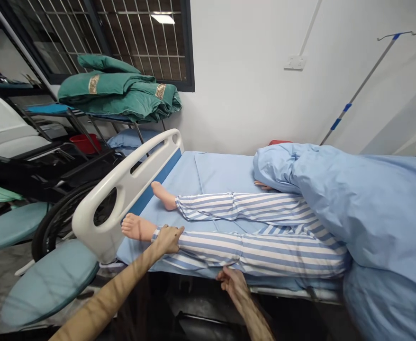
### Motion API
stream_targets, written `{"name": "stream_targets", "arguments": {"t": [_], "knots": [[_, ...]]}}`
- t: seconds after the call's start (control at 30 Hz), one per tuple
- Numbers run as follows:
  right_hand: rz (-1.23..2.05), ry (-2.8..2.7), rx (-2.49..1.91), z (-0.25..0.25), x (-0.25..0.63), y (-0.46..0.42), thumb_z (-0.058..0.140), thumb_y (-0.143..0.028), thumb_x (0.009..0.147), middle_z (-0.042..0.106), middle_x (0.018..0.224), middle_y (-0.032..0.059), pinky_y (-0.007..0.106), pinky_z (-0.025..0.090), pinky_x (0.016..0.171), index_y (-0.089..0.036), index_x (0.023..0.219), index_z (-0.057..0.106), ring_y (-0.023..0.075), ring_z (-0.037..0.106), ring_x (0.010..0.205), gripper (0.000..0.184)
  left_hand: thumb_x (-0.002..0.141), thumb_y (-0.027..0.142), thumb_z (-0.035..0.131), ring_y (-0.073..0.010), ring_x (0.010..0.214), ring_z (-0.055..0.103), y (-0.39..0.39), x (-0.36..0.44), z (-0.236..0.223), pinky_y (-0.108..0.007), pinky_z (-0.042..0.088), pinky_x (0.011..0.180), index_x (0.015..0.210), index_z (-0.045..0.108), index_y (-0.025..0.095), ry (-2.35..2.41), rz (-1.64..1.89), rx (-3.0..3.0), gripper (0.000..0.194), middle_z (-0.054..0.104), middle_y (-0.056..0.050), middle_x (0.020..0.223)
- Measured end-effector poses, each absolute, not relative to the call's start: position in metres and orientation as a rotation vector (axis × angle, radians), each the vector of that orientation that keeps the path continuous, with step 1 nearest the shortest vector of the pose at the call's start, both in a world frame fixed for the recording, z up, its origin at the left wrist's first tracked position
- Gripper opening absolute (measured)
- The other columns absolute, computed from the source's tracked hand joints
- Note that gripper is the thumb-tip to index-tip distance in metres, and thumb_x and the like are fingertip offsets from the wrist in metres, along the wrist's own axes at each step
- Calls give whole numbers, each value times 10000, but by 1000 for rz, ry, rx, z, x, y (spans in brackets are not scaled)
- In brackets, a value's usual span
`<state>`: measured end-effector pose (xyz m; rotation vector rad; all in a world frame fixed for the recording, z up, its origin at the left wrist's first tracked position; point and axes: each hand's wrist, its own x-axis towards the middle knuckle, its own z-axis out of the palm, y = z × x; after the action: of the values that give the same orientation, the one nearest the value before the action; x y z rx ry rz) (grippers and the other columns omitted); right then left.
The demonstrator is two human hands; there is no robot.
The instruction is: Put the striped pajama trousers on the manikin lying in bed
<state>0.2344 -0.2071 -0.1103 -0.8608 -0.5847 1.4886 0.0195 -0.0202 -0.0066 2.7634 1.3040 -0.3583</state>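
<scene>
What looks like a care manikin lies on its back on the bed, in blue-and-white striped trousers [208,241]. My left hand [168,239] is wrapped over the nearer leg just above the ankle, on the trouser cuff. Bare toes of the nearer foot [137,227] point up beside the footboard; the farther foot [163,195] lies beyond it. At the mattress edge, close below the nearer knee, my right hand [232,282] is half curled with its palm turned up, nothing visible in it. A light blue quilt [336,189] is heaped over the manikin's upper body.
The white footboard [101,189] closes the bed's left end, with a wheelchair [55,213] beyond it. Folded green quilts [122,90] lie on a rack under the barred window. An IV pole [357,85] stands behind the bed at the right.
</scene>
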Motion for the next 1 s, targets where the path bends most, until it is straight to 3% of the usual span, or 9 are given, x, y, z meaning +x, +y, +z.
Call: {"name": "stream_targets", "arguments": {"t": [0.07, 0.1, 0.27, 0.4, 0.57, 0.7, 0.8, 1.0], "knots": [[1482, -503, -1019, -111, 235, -221, 652, -308, 669, 675, 549, -12, 178, 300, 346, -292, 729, 689, 210, 651, 532, 72, 610, 230, 581, -331, 894, 623, -16, 19, -15, -440, 393, 838, 1212, 533, 122, 1282, -368, 2759, 613, 678, -182, 985], [1503, -514, -1086, -108, 235, -227, 670, -288, 648, 672, 536, -14, 181, 298, 349, -303, 784, 696, 212, 646, 528, 140, 610, 233, 584, -322, 896, 623, -15, 19, -18, -429, 396, 843, 1205, 535, 130, 1255, -377, 2763, 606, 677, -175, 994], [1691, -767, -1331, -77, 227, -241, 689, -252, 637, 692, 608, -14, 239, 373, 473, -296, 928, 689, 162, 603, 573, 294, 614, 286, 595, -330, 889, 623, -7, 17, -22, -419, 432, 811, 1173, 528, 109, 1124, -405, 2797, 590, 672, -155, 1006], [1859, -971, -1190, -48, 215, -215, 705, -271, 647, 686, 699, -22, 253, 393, 590, -273, 1020, 650, 121, 579, 615, 377, 599, 337, 636, -327, 906, 622, -4, 16, -23, -403, 455, 794, 1186, 513, 130, 1090, -435, 2770, 634, 664, -148, 1046], [1824, -1172, -1065, -18, 203, -157, 702, -311, 692, 671, 783, 4, 265, 416, 678, -218, 1077, 593, 132, 598, 722, 410, 590, 325, 638, -316, 916, 625, -1, 14, -27, -392, 468, 787, 1157, 524, 158, 1065, -413, 2767, 602, 672, -128, 1030], [1609, -1331, -1106, 0, 194, -98, 644, -316, 732, 658, 773, 19, 276, 433, 677, -169, 1076, 577, 138, 587, 701, 380, 583, 308, 621, -317, 891, 636, -1, 14, -29, -393, 478, 769, 1146, 534, 165, 1061, -388, 2758, 587, 678, -118, 1004], [1268, -1543, -1317, 6, 182, -45, 590, -249, 732, 663, 855, 53, 290, 452, 716, -136, 1064, 585, 155, 591, 754, 351, 581, 315, 611, -328, 875, 641, -2, 14, -30, -408, 483, 756, 1145, 541, 170, 1086, -371, 2746, 587, 680, -125, 985], [570, -2022, -1635, 3, 138, 53, 553, -223, 721, 536, 1239, 156, 347, 382, 953, -99, 1237, 486, 238, 493, 1123, 535, 547, 333, 621, -360, 831, 647, -3, 13, -30, -456, 492, 710, 1087, 574, 187, 1108, -293, 2702, 561, 687, -143, 932]]}}
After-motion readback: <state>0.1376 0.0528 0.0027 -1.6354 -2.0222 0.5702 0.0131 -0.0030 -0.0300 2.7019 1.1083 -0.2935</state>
